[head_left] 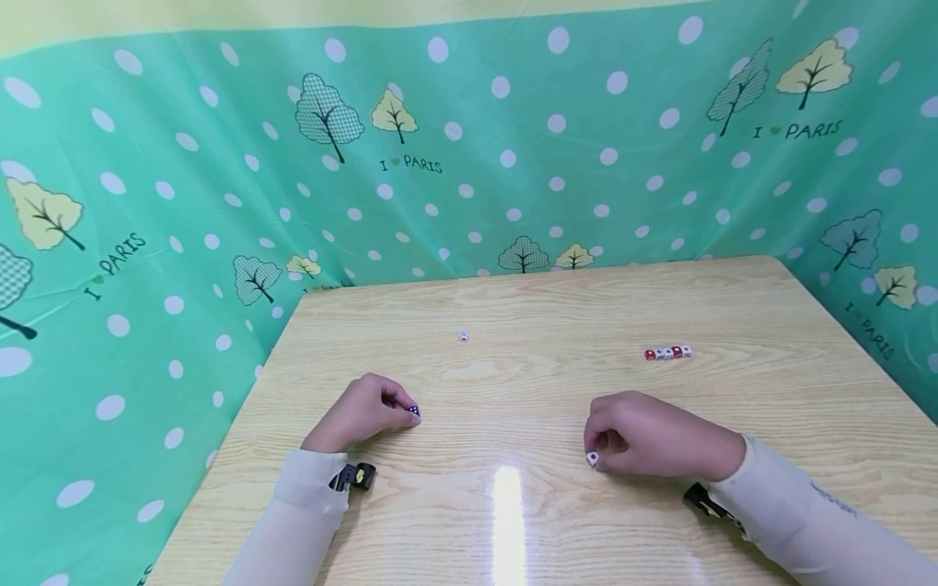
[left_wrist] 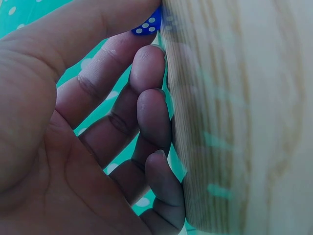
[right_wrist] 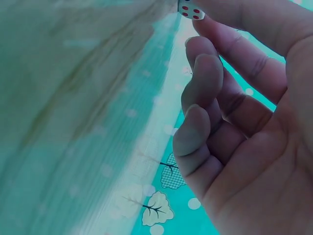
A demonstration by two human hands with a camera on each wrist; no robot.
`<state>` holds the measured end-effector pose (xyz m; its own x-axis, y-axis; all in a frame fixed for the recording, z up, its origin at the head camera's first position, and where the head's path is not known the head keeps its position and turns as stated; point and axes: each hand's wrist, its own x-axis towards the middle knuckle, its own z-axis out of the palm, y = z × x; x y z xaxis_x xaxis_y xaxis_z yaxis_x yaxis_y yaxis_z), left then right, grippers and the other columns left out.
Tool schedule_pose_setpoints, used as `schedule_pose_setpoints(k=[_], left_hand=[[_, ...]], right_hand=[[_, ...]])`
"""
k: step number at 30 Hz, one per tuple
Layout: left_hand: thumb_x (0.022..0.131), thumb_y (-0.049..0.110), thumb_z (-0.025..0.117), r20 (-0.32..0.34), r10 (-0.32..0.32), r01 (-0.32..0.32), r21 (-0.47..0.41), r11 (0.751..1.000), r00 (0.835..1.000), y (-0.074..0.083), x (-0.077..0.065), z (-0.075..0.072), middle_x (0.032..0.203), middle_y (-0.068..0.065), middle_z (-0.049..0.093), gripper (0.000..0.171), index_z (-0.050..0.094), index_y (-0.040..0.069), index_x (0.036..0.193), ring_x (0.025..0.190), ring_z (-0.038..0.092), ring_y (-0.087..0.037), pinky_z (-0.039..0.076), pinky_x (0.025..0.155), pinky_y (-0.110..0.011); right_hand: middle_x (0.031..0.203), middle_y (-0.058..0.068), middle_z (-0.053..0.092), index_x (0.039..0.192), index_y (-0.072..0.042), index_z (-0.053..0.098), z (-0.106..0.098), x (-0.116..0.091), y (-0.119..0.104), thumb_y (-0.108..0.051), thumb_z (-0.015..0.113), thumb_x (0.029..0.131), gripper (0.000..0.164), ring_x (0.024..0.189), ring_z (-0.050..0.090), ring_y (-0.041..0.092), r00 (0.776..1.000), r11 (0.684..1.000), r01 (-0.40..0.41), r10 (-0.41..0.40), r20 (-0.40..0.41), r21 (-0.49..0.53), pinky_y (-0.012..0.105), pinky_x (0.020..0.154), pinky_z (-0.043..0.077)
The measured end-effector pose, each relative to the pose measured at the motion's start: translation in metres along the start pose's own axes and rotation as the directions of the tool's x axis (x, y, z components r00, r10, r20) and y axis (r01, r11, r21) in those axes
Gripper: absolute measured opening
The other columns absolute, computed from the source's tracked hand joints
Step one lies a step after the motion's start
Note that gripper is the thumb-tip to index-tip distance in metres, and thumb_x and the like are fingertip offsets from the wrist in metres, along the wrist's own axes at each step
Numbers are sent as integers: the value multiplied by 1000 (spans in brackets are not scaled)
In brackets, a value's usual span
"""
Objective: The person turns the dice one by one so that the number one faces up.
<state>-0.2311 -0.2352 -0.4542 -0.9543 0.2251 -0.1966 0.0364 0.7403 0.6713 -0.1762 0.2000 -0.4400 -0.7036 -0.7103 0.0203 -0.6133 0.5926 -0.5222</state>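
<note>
In the head view my left hand (head_left: 372, 413) is at the left of the wooden table, pinching a blue die (head_left: 414, 410) with white pips between thumb and index finger. The left wrist view shows that blue die (left_wrist: 147, 24) at the fingertips, against the tabletop. My right hand (head_left: 636, 435), right of the middle, pinches a white die (head_left: 592, 459). Red pips show on this white die (right_wrist: 190, 10) in the right wrist view, where the other fingers are loosely curled. The dice's undersides are hidden by the fingers.
A row of several red and white dice (head_left: 668, 353) lies touching side by side at the back right. One lone white die (head_left: 464, 335) sits at the back middle. The wooden table (head_left: 542, 317) ends at a green dotted curtain (head_left: 469, 163) behind and at both sides.
</note>
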Motion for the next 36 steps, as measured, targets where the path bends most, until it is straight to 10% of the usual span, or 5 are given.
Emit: schedule_pose_setpoints(k=[24,36], left_hand=[[78,26,92,3,3,-3,-4,1000,1000,0,0,0,85,4,74,14,79,23,82,79,61,-18,49,71,-34],[78,26,91,1,5,-5,5,1000,1000,-1,0,0,85,6,74,12,79,24,82,80,63,-18,49,72,-33]], right_hand=[[72,-15,52,88,-27,74,-22,-2,28,-14,81,87,14,68,45,4,965,963,-212,180,-189,-168,24,66,43],[61,-8,52,103,-17,77,-34,-4,53,-21,76,93,11,55,43,9,892,902,-397,337,-300,-168,28,53,37]])
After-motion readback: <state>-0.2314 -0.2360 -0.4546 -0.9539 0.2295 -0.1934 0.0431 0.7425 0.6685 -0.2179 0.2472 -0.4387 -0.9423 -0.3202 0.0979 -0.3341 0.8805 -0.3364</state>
